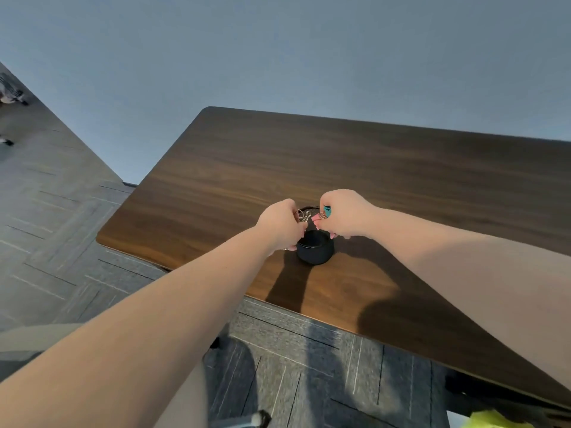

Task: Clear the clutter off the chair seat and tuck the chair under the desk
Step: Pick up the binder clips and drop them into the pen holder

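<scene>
A grey floor (61, 242) with line patterns shows to the left of the brown wooden table (309, 168). A grey chair (37, 341) peeks in low on the left, below the table's near edge; its seat is hard to see. The left hand (282, 223) is curled around some silver binder clips (302, 215). A small round black pot (315, 247) stands near the table's near edge, between both hands. The right hand (346, 213) is closed on pink and blue-green clips (323, 214), right above the pot. Dark arm shadows fall on the wood.

Two bare forearms, no sleeves, hands (282, 225) (344, 216) without rings, pink-painted fingernails (317, 222)
</scene>
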`<state>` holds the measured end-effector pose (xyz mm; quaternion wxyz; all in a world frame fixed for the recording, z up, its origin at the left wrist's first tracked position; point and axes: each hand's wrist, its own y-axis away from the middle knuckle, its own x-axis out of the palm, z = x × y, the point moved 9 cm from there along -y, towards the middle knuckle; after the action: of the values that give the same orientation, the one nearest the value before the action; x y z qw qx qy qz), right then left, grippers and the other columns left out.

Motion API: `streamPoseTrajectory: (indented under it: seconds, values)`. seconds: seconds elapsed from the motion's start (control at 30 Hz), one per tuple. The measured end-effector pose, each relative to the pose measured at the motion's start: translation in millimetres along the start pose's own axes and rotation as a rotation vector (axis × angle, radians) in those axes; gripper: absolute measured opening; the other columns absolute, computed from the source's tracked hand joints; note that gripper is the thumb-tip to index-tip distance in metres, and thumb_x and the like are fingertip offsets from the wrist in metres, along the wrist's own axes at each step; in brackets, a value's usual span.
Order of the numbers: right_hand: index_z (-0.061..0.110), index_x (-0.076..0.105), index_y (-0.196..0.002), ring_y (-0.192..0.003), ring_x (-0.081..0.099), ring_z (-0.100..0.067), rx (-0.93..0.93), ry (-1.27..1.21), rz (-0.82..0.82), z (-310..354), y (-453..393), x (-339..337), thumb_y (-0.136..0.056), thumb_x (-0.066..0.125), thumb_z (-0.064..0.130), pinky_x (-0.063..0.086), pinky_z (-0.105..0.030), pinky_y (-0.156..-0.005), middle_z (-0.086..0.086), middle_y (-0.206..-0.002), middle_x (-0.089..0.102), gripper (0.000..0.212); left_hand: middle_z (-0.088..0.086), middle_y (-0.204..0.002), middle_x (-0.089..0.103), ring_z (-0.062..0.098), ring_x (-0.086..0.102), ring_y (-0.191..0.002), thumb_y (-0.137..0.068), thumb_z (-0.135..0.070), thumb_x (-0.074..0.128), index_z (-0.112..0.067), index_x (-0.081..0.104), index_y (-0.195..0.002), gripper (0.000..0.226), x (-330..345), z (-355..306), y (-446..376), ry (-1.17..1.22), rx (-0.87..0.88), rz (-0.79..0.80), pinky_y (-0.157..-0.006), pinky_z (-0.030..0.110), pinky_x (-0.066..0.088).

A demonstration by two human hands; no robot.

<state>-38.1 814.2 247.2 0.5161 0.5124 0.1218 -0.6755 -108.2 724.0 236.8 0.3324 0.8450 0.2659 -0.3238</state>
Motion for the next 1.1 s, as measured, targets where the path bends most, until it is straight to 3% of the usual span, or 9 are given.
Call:
streamPoseTrajectory:
  seconds: [0.13,0.27,0.37,0.47,0.6,0.73,0.83,0.97,1.1]
  values:
    - [0.004,0.059,-0.104,-0.058,0.063,-0.022,0.019,0.014,0.114,1,-13,13,-0.095,0.052,0.022,0.052,-0.026,-0.05,-0.015,-0.085,0.072,0.021,0.014,-0.092,0.062,0.026,0.059,-0.065,-0.092,-0.012,0.051,-0.016,0.037,-0.07,0.026,9,-7,-6,-0.022,-0.036,0.064,-0.063,0.033,0.057]
    - [0.003,0.059,-0.093,-0.054,0.063,-0.022,0.055,-0.05,0.117,0,-24,12,-0.092,0.056,0.017,0.053,-0.025,-0.049,-0.013,-0.076,0.068,0.014,0.012,-0.092,0.058,0.034,0.071,-0.083,-0.09,-0.008,0.049,-0.011,0.041,-0.086,0.009,11,-11,-14,-0.055,-0.074,0.058,-0.058,0.032,0.056]
    - [0.007,0.054,-0.081,-0.043,0.061,-0.016,0.09,-0.071,0.115,-3,-33,15,-0.092,0.055,0.017,0.052,-0.024,-0.045,-0.007,-0.061,0.063,0.014,0.013,-0.091,0.058,0.035,0.071,-0.08,-0.088,-0.006,0.047,-0.01,0.041,-0.088,0.007,13,-11,-20,-0.067,-0.094,0.044,-0.057,0.033,0.056]
    - [0.008,0.053,-0.085,-0.036,0.057,-0.013,0.099,-0.054,0.106,-6,-37,18,-0.092,0.053,0.016,0.052,-0.023,-0.045,-0.005,-0.058,0.061,0.01,0.01,-0.084,0.058,0.028,0.061,-0.067,-0.086,-0.009,0.048,-0.01,0.041,-0.089,0.008,16,-10,-23,-0.116,-0.088,0.031,-0.054,0.032,0.05]
    - [0.01,0.052,-0.09,-0.049,0.065,-0.018,0.061,-0.032,0.094,-6,-38,20,-0.089,0.053,0.014,0.057,-0.028,-0.056,-0.005,-0.069,0.063,0.005,0.01,-0.099,0.061,0.029,0.06,-0.089,-0.081,-0.014,0.054,-0.008,0.049,-0.101,0.021,13,-11,-27,-0.194,-0.05,-0.027,-0.07,0.035,0.051]
    - [0.014,0.046,-0.078,-0.07,0.072,-0.027,0.016,-0.028,0.045,-5,-35,16,-0.085,0.056,0.009,0.061,-0.036,-0.068,-0.006,-0.085,0.064,0.014,0.012,-0.115,0.061,0.031,0.06,-0.101,-0.077,-0.014,0.061,-0.009,0.051,-0.115,0.039,17,-12,-26,-0.174,-0.008,0.019,-0.08,0.039,0.054]
    - [0.013,0.048,-0.091,-0.089,0.062,-0.027,-0.013,0.011,-0.008,-3,-33,11,-0.079,0.061,0.006,0.057,-0.041,-0.078,-0.008,-0.102,0.06,0.02,0.01,-0.12,0.058,0.029,0.058,-0.105,-0.076,-0.02,0.068,-0.013,0.049,-0.122,0.05,19,-14,-24,-0.129,0.041,0.031,-0.085,0.041,0.053]
    - [0.011,0.051,-0.106,-0.097,0.056,-0.029,-0.051,-0.019,-0.034,0,-31,13,-0.079,0.064,0.009,0.053,-0.042,-0.083,-0.011,-0.113,0.053,0.031,0.006,-0.125,0.055,0.027,0.055,-0.112,-0.075,-0.02,0.072,-0.016,0.046,-0.128,0.06,17,-15,-20,-0.099,0.084,0.035,-0.089,0.039,0.05]
    - [0.014,0.052,-0.114,-0.101,0.057,-0.03,-0.095,-0.014,-0.081,3,-24,13,-0.083,0.063,0.015,0.053,-0.046,-0.087,-0.01,-0.119,0.05,0.033,0.007,-0.122,0.057,0.028,0.057,-0.107,-0.075,-0.021,0.068,-0.016,0.049,-0.123,0.052,10,-15,-17,-0.16,0.143,-0.001,-0.087,0.039,0.05]
